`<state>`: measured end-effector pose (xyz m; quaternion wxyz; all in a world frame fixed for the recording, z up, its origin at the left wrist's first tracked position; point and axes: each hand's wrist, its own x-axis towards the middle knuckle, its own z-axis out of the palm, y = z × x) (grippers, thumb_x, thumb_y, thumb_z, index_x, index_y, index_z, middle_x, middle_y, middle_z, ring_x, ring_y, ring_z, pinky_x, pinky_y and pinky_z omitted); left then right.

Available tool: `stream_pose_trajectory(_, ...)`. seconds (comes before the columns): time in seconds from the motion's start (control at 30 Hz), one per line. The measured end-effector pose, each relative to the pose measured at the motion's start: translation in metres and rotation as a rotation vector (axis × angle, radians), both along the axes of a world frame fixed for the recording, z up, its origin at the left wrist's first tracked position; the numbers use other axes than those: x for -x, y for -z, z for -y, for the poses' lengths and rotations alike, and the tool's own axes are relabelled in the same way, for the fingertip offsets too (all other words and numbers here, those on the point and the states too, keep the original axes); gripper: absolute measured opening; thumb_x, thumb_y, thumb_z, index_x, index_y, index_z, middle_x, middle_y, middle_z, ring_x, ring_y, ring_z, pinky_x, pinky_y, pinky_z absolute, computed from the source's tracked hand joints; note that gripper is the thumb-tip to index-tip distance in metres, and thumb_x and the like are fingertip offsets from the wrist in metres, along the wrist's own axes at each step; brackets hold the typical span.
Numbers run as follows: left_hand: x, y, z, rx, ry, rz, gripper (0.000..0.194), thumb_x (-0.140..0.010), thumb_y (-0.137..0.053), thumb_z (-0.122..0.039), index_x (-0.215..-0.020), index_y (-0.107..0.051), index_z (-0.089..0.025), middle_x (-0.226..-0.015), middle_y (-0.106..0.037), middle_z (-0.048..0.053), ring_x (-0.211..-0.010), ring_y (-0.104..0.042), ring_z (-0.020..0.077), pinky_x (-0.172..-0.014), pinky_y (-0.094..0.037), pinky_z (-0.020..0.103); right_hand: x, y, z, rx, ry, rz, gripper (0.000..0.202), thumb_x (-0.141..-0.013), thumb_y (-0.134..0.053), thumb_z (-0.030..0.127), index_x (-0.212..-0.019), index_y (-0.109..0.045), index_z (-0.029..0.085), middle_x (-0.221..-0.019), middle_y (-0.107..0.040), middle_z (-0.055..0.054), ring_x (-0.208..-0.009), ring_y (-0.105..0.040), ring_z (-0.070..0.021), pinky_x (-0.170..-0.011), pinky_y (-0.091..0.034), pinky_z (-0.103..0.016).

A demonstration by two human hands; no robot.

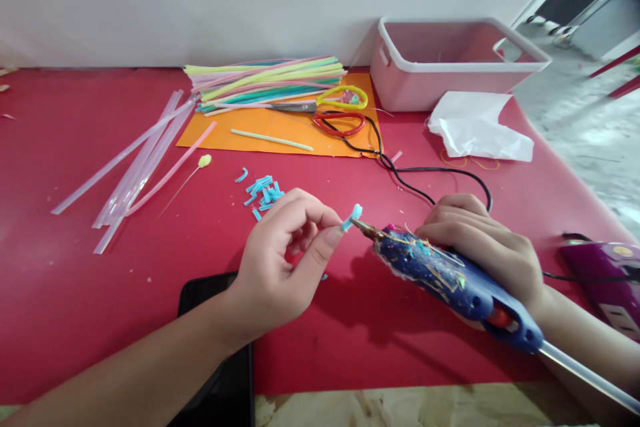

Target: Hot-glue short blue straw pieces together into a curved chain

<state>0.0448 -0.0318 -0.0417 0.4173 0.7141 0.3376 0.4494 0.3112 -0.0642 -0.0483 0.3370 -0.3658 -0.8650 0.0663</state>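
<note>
Between thumb and forefinger, my left hand (290,253) pinches a small light-blue piece (353,216) near the middle of the view. My right hand (487,247) is wrapped round a blue glue gun (450,280), its body spotted with dried glue and scraps. The gun's metal nozzle touches or nearly touches the blue piece. A clear glue stick (590,377) juts from the gun's rear. Short cut blue pieces (265,193) lie in a loose pile beyond my left hand.
Fuzzy coloured stems (270,80) and scissors (340,113) lie on orange paper (215,133). Glue sticks (145,160) are at left, a black phone (225,387) under my left forearm. A bin (450,73), white sheet (475,127), black cord (420,170) and purple power block (600,267) stand right.
</note>
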Motion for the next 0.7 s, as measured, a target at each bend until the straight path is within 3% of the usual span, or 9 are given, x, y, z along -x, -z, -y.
stream_pose_trajectory(0.27, 0.0011, 0.0015, -0.0007, -0.007, 0.042, 0.026, 0.009, -0.099, -0.059, -0.016, -0.092, -0.06, -0.02, -0.086, -0.054, 0.0, -0.077, -0.052, 0.0131, -0.067, -0.043, 0.028, 0.0004, -0.0023, 0.0012, -0.016, 0.004, 0.011, 0.015, -0.102, -0.044, 0.026, -0.106, -0.058, 0.021, -0.078, -0.066, -0.004, -0.068, -0.061, -0.0208, -0.079, -0.048, -0.046)
stream_pose_trajectory(0.57, 0.0, -0.002, -0.0004, 0.089, 0.071, 0.068, 0.013, -0.1, -0.058, -0.017, -0.088, -0.059, -0.02, -0.086, -0.053, 0.001, -0.075, -0.049, 0.0135, -0.064, -0.041, 0.028, 0.0025, -0.0065, 0.0001, -0.036, 0.016, 0.025, 0.018, -0.103, -0.046, 0.035, -0.105, -0.057, 0.021, -0.076, -0.065, -0.004, -0.065, -0.062, -0.0215, -0.077, -0.049, -0.046)
stream_pose_trajectory(0.7, -0.0007, -0.0038, -0.0003, 0.126, 0.064, 0.076, 0.013, -0.1, -0.058, -0.016, -0.087, -0.059, -0.02, -0.085, -0.053, 0.001, -0.073, -0.049, 0.0137, -0.062, -0.041, 0.028, 0.0016, -0.0064, 0.001, -0.044, 0.024, 0.024, 0.014, -0.1, -0.048, 0.03, -0.106, -0.056, 0.021, -0.075, -0.064, -0.003, -0.064, -0.061, -0.0216, -0.077, -0.048, -0.046)
